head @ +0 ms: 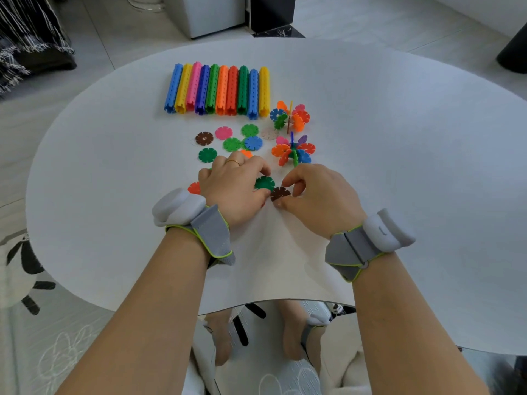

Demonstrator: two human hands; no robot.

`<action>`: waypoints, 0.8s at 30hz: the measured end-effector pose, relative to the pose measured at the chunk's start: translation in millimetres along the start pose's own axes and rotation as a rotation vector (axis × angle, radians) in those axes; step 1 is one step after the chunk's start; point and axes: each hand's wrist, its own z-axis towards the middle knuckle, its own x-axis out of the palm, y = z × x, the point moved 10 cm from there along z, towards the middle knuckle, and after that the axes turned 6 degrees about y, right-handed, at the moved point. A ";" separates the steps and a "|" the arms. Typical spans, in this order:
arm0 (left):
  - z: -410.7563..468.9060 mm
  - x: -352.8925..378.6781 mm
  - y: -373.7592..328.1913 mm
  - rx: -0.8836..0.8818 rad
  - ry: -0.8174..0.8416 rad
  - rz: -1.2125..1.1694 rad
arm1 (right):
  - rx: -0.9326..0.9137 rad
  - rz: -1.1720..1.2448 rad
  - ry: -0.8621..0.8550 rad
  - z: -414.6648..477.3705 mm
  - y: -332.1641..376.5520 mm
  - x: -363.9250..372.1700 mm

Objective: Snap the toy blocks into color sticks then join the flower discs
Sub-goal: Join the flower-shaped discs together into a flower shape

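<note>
Several colour sticks (pixel 219 89) lie side by side at the far middle of the white table (pixel 399 166). Two joined clusters of flower discs, one (pixel 291 116) behind the other (pixel 293 152), stand to their right. Loose discs are scattered in between, among them a brown disc (pixel 204 138) and a blue disc (pixel 253 143). My left hand (pixel 232 189) pinches a green disc (pixel 264 183). My right hand (pixel 316 195) pinches a brown disc (pixel 280 193) whose edge meets the green one. A red-orange disc (pixel 194 188) peeks out left of my left hand.
A white cabinet (pixel 211 12) and a dark column (pixel 271 12) stand on the floor beyond the table. A dark striped fabric (pixel 25 44) lies at the far left. The table's near edge curves inward just in front of me.
</note>
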 end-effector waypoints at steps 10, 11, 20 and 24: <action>1.2 -0.7 -1.4 -0.025 0.007 -0.031 | 0.020 0.051 0.009 2.0 -1.1 -1.1; 0.8 -1.4 -1.4 -0.026 0.003 -0.036 | 0.020 0.057 0.007 1.4 -1.0 -1.4; -0.1 -7.1 -10.3 0.041 -0.062 -0.023 | -0.013 -0.009 0.008 3.8 6.2 -0.2; -4.0 -19.5 -16.6 0.112 -0.163 -0.108 | -0.096 0.042 -0.030 4.9 14.9 -3.9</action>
